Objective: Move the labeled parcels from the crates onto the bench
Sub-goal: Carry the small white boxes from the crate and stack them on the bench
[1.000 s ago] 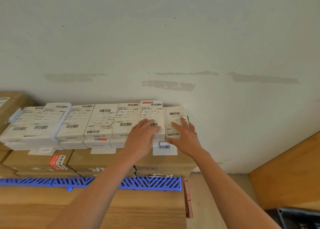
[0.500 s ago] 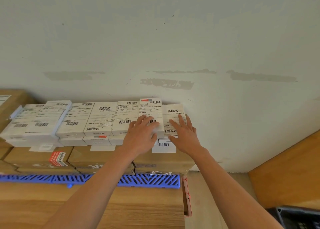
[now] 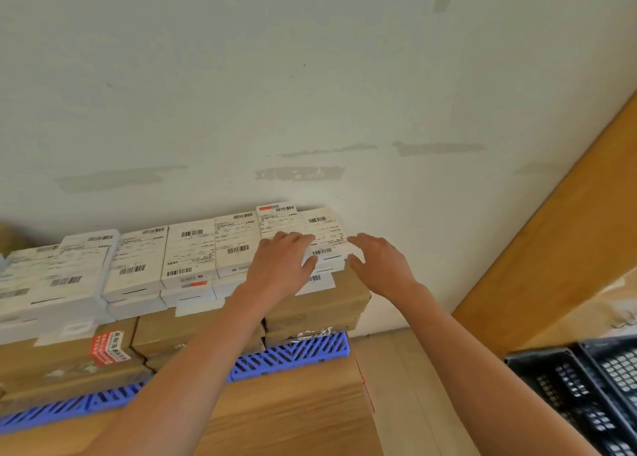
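Single head-worn wide-angle view, looking forward and down, close over wooden bench (image 3: 293, 417), facing white wall (image 3: 310, 93); horizon tilted.

Two hands show: the left hand (image 3: 281, 267) mid-frame and the right hand (image 3: 381, 266) just right of it. Seven white labeled parcels (image 3: 191, 252) form the top row across the middle left. One blue slatted pallet (image 3: 293, 354) lies below. Two black crates (image 3: 582, 390) sit lower right.
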Tool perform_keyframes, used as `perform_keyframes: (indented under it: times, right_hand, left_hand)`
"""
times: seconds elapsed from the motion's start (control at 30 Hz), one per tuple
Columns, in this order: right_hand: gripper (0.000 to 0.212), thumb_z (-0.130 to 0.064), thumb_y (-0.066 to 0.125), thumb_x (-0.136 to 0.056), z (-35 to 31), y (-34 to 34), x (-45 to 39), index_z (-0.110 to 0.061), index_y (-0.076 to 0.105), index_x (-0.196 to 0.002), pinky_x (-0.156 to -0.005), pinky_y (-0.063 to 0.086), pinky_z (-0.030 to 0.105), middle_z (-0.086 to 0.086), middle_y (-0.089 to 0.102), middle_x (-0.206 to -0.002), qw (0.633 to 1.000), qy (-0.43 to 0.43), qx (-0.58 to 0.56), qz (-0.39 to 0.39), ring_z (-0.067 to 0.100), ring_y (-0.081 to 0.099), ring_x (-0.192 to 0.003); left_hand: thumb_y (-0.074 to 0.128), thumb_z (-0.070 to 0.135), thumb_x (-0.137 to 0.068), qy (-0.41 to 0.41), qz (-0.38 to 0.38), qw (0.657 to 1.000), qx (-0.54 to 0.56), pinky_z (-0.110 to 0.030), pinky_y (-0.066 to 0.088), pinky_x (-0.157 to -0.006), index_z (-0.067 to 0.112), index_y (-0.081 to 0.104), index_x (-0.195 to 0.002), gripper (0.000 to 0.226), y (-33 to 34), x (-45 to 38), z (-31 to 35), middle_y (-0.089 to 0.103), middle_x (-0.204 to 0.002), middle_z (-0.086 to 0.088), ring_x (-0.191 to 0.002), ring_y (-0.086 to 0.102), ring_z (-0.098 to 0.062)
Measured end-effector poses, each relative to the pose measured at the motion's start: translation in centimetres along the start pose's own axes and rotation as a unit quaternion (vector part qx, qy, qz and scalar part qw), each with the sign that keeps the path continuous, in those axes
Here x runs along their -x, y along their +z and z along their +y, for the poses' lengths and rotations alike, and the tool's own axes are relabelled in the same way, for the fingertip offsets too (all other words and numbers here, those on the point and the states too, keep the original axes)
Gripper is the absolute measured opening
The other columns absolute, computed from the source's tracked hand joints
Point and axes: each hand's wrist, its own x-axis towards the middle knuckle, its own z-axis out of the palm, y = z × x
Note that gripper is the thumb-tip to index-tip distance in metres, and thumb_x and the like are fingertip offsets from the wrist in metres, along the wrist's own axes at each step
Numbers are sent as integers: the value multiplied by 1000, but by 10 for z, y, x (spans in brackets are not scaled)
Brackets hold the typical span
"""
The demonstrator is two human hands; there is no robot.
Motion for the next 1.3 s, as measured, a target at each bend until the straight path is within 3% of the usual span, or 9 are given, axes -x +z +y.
perform_keyframes:
  times: [0.23,0.33,0.5,0.6,0.77,0.87,1.0,1.2,1.3]
  right_hand:
    - [45,-42,47,-103,44,-30,86,-34,46,-148,-105,45,38,-10,50,-150,993,111,28,-7,17,50,-134]
    - [45,-41,51,-102,72,-49,131,-33,49,-146,-94,51,36,-5,58,-143,987,159,1,5,20,60,-122]
    - [44,-41,51,-101,137,-91,224,-36,49,-145,-96,53,40,1,61,-136,966,258,-11,22,23,61,-118]
    - [38,-40,52,-101,180,-115,287,-37,54,-139,-89,57,39,0,68,-124,951,302,-24,58,20,65,-105]
    - [41,-43,55,-100,259,-149,400,-34,55,-140,-86,55,35,-2,65,-131,925,365,-15,107,19,62,-112]
    - [42,-45,55,-99,302,-163,465,-35,55,-140,-84,58,36,-2,64,-131,907,403,-32,121,18,64,-108]
    - [37,-41,56,-99,344,-176,537,-33,60,-135,-77,53,28,-4,67,-126,885,440,-47,143,12,58,-98]
    - [34,-34,57,-99,391,-183,608,-29,62,-133,-75,43,26,1,69,-120,863,481,-53,147,18,61,-102]
    - [39,-35,56,-101,412,-179,630,-28,58,-139,-82,46,28,3,67,-125,850,502,-68,145,21,62,-110]
  left_hand:
    - [44,42,-105,96,-23,995,22,-44,37,-108,28,43,-151,49,6,9,66,49,-153,3,-139,42,-22]
    - [42,44,-105,140,-37,989,33,-44,37,-106,28,44,-150,48,14,11,113,52,-150,0,-137,43,-23]
    - [39,45,-106,243,-53,968,31,-43,40,-103,28,47,-147,46,27,16,227,57,-143,1,-130,49,-24]
    - [41,42,-105,306,-49,950,50,-45,45,-99,25,55,-141,42,39,29,310,62,-136,-1,-125,56,-27]
    - [46,46,-104,381,-59,920,69,-44,46,-102,28,51,-145,45,74,65,454,61,-138,1,-125,57,-22]
    - [47,47,-103,417,-80,902,78,-44,45,-101,28,52,-143,45,97,90,532,63,-133,2,-123,57,-22]
    - [46,47,-103,453,-104,882,77,-43,46,-103,28,52,-142,44,122,121,612,62,-134,4,-122,57,-19]
    - [47,45,-103,484,-132,863,65,-44,48,-102,26,53,-142,44,153,148,690,64,-132,1,-121,58,-21]
    - [50,44,-102,490,-149,857,63,-46,47,-104,25,53,-143,45,172,155,717,64,-134,0,-124,58,-22]
